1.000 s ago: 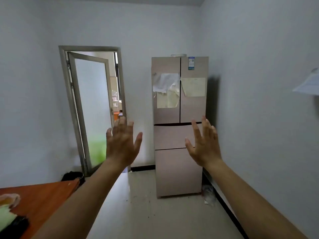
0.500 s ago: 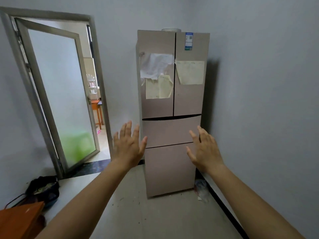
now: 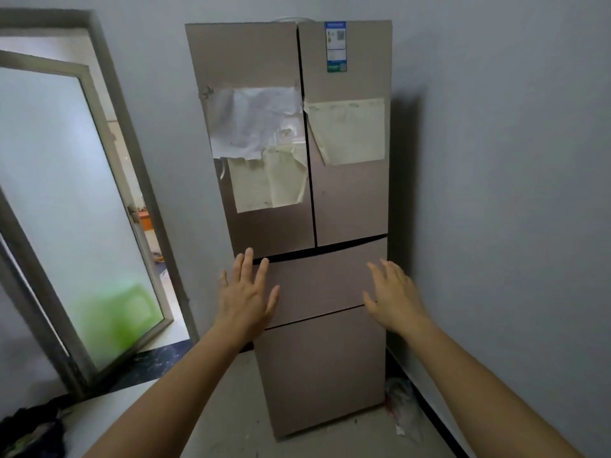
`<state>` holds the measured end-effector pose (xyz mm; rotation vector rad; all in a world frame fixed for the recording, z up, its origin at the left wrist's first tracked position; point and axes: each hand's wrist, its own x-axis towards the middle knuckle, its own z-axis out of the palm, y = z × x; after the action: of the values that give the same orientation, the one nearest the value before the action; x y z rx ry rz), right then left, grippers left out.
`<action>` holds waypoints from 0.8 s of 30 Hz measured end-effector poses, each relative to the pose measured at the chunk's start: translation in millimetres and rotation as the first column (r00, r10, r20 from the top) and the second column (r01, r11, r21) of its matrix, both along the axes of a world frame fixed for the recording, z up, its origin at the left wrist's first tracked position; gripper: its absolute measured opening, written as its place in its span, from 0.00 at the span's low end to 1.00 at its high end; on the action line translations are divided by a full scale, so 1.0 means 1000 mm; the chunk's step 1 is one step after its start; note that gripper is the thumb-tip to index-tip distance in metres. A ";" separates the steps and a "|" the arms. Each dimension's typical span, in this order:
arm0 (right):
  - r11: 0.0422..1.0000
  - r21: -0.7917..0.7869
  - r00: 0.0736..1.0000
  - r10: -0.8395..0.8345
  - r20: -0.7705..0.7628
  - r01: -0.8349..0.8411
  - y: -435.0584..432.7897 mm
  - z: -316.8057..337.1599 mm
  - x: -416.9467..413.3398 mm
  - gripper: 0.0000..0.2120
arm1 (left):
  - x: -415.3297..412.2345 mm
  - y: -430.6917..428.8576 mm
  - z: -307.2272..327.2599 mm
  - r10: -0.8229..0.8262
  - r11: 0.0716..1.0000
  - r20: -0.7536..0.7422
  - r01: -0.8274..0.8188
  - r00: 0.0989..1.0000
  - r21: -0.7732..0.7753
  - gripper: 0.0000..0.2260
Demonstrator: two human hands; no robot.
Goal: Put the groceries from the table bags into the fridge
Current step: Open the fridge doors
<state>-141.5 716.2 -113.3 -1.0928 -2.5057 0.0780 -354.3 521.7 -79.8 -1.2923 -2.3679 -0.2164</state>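
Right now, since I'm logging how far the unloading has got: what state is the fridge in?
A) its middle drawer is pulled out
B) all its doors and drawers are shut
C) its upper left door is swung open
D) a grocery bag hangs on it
B: the fridge has both upper doors and both lower drawers sitting flush, while the left hand and right hand are spread in front of it, holding nothing.

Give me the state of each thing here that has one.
Upper left fridge door: shut.
Upper right fridge door: shut.
Middle drawer: shut.
Bottom drawer: shut.
Glass room door: open.
Left hand: fingers spread, holding nothing.
Right hand: fingers straight, holding nothing.
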 end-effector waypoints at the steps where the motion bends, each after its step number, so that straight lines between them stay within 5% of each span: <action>1: 0.999 -0.045 1.000 0.005 -0.019 -0.006 0.019 0.001 -0.010 0.33 | -0.008 0.018 0.001 -0.001 1.000 -0.003 0.001 1.000 -0.001 0.30; 6: 0.913 -0.395 0.978 0.022 -0.206 -0.104 0.090 -0.011 -0.072 0.33 | -0.057 0.099 -0.011 -0.016 0.996 -0.024 0.014 1.000 -0.086 0.31; 12: 0.798 -0.573 0.936 -0.033 -0.350 -0.186 0.170 -0.039 -0.149 0.30 | -0.133 0.202 -0.042 -0.060 0.994 -0.011 0.059 0.998 -0.092 0.32; 24: 0.437 -0.873 0.767 -0.476 -0.430 -0.218 0.307 -0.077 -0.308 0.27 | -0.271 0.370 -0.101 -0.209 0.977 -0.260 0.190 0.943 -0.098 0.37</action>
<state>-449.1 1023.6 -190.1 -1.2952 -1.5945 1.6461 -625.6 892.1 -180.3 -1.4942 -2.0343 -0.0138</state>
